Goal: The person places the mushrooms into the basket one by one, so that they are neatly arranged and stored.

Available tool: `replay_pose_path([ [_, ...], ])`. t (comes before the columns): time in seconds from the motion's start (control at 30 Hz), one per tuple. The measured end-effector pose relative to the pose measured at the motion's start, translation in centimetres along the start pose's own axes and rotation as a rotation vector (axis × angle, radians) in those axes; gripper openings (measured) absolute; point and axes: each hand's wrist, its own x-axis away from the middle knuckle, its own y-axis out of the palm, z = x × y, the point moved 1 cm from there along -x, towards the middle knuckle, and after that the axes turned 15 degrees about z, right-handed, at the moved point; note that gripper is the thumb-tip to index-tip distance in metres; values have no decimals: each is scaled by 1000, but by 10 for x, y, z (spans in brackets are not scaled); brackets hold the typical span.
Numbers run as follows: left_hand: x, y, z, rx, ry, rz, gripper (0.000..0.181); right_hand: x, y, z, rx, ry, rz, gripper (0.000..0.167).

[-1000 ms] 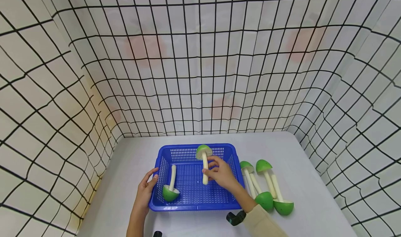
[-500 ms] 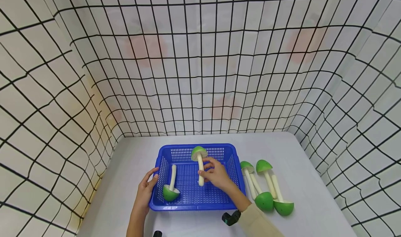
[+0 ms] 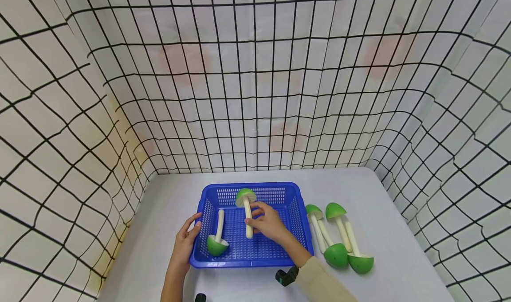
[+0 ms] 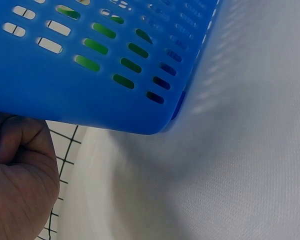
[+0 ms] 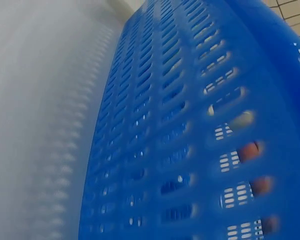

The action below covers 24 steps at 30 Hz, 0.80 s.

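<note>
A blue plastic basket (image 3: 251, 264) with slotted sides stands on the table. My left hand (image 3: 186, 237) grips its left rim; in the left wrist view the same hand (image 4: 20, 175) has curled fingers at the basket's rim (image 4: 80, 110). Over the basket's middle, my right hand (image 3: 268, 222) pinches the pale stem of a toy mushroom (image 3: 245, 197), green cap away from me. Another mushroom (image 3: 217, 246) lies inside at the left, cap toward me. Through the slots of the basket wall (image 5: 155, 125) in the right wrist view, only bits of fingers show.
To the basket's right lie several more green-capped mushrooms (image 3: 336, 255) on the white table (image 3: 393, 231). A dark camera piece (image 3: 286, 276) is by my right wrist. White walls with a black grid (image 3: 255, 80) enclose the back and sides.
My right hand has moved left over the basket with the mushroom, from right of the middle to about the middle. The left hand and the basket have stayed in place.
</note>
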Motion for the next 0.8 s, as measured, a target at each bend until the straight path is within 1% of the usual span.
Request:
replay_pose_path([
  [0.17, 1, 0, 2, 9, 4, -2, 52, -2, 7, -1, 16, 13, -3, 50],
  [0.33, 1, 0, 2, 15, 3, 0, 51, -4, 15, -2, 80, 27, 22, 47],
  [0.5, -3, -1, 3, -5, 7, 14, 50, -5, 21, -4, 146, 16, 32, 42],
  [0.63, -3, 0, 3, -15, 6, 15, 51, -3, 24, -3, 174, 13, 20, 38],
  [0.8, 0, 1, 1, -9, 5, 19, 52, 0, 29, -1, 180, 31, -27, 37],
])
